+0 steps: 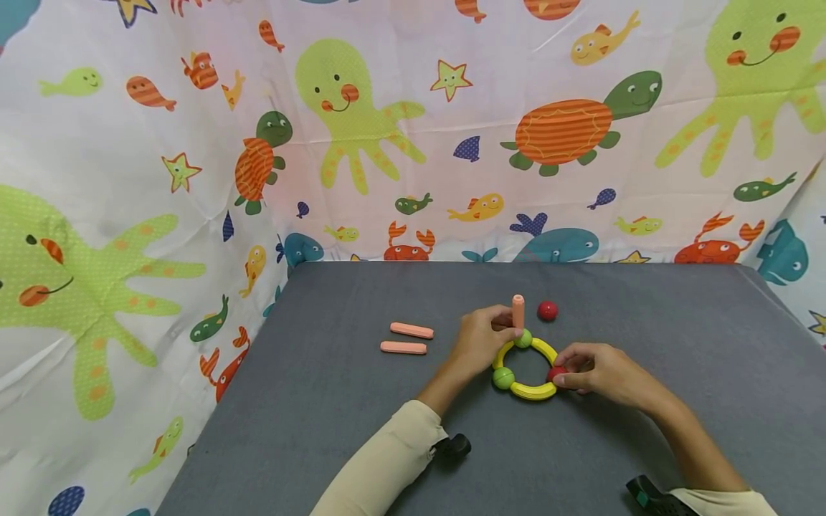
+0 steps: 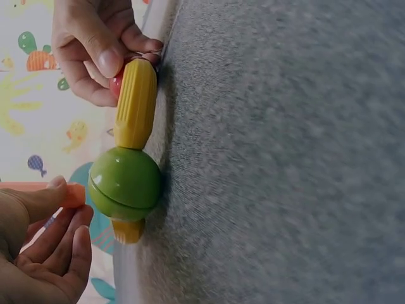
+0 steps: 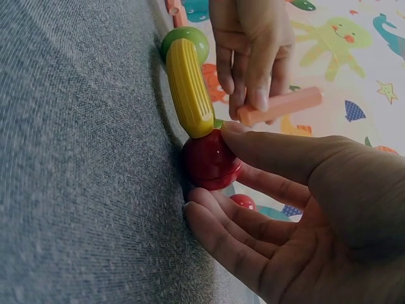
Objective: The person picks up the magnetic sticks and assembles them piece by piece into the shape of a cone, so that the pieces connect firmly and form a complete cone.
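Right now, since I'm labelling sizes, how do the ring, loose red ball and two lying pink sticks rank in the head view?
1. Ring
2. Upper stick and lower stick: too alike to rank
3. Red ball

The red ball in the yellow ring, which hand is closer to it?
The right one. The right hand pinches that red ball; the left hand is over at the ring's far side, holding a pink stick upright near a green ball.
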Action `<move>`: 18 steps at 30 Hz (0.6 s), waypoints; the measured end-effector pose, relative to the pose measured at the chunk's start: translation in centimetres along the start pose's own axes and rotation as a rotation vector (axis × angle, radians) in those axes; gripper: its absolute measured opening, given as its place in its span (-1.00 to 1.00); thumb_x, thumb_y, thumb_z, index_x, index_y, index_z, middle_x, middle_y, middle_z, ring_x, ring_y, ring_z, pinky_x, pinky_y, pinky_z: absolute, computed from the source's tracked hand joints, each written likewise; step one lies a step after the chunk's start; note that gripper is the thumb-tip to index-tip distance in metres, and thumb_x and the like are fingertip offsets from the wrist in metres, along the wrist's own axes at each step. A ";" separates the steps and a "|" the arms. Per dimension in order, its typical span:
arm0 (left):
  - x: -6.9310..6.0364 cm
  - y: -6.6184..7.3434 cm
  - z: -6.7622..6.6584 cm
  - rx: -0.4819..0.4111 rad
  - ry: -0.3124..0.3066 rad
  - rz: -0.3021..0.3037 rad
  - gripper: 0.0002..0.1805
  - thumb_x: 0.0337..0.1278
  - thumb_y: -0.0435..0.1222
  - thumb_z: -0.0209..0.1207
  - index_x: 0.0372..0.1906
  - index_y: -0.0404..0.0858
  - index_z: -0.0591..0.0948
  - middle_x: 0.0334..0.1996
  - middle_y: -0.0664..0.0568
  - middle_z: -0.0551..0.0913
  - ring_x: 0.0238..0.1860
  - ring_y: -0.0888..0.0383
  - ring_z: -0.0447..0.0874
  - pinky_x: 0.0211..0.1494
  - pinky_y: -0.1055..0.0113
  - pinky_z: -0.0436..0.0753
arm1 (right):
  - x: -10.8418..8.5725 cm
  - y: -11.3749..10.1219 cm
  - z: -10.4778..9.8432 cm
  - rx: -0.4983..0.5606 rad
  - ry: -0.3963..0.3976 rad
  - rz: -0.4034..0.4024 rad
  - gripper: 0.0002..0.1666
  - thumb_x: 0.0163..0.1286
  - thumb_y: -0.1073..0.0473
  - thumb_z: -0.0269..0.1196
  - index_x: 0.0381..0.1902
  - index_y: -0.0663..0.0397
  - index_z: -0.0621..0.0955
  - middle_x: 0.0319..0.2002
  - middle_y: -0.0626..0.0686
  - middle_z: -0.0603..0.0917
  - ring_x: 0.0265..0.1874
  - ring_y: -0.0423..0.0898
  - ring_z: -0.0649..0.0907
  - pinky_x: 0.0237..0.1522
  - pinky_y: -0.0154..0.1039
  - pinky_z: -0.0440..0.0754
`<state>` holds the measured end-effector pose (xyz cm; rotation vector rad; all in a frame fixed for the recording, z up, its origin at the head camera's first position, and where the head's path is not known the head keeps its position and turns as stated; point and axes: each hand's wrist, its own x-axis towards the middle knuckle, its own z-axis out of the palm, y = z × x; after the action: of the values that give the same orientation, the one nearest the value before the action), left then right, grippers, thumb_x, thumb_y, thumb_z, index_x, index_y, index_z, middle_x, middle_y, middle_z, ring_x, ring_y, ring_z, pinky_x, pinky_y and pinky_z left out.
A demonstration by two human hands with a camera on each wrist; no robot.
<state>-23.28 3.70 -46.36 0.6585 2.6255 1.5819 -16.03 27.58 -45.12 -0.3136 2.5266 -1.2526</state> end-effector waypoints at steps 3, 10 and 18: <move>0.2 0.3 0.2 0.003 -0.006 0.010 -0.68 0.32 -0.28 0.44 0.13 -0.18 0.77 -0.08 0.09 0.84 -0.13 0.39 0.75 -0.05 0.52 0.66 | 0.0 0.0 0.0 -0.012 0.007 -0.013 -0.67 0.42 0.05 0.46 0.01 0.13 0.72 -0.27 0.04 0.72 -0.33 -0.05 0.69 -0.33 -0.20 0.70; 0.4 0.4 0.6 0.009 -0.018 0.012 -0.72 0.33 -0.30 0.43 0.10 -0.19 0.78 -0.08 0.09 0.83 -0.15 0.39 0.73 -0.03 0.52 0.65 | 0.0 0.0 0.1 -0.015 0.011 -0.022 -0.67 0.42 0.05 0.46 0.01 0.13 0.73 -0.29 0.04 0.72 -0.34 -0.06 0.68 -0.34 -0.21 0.70; 0.6 0.5 0.7 0.040 -0.026 0.001 -0.76 0.32 -0.29 0.44 0.05 -0.17 0.79 -0.07 0.10 0.83 -0.13 0.35 0.74 -0.01 0.50 0.65 | 0.0 0.1 0.1 -0.012 0.017 -0.027 -0.68 0.42 0.05 0.46 -0.01 0.13 0.73 -0.30 0.04 0.72 -0.37 -0.05 0.70 -0.34 -0.20 0.70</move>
<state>-23.48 4.72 -46.14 0.6774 2.6453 1.5138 -16.02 27.58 -45.28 -0.3428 2.5528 -1.2559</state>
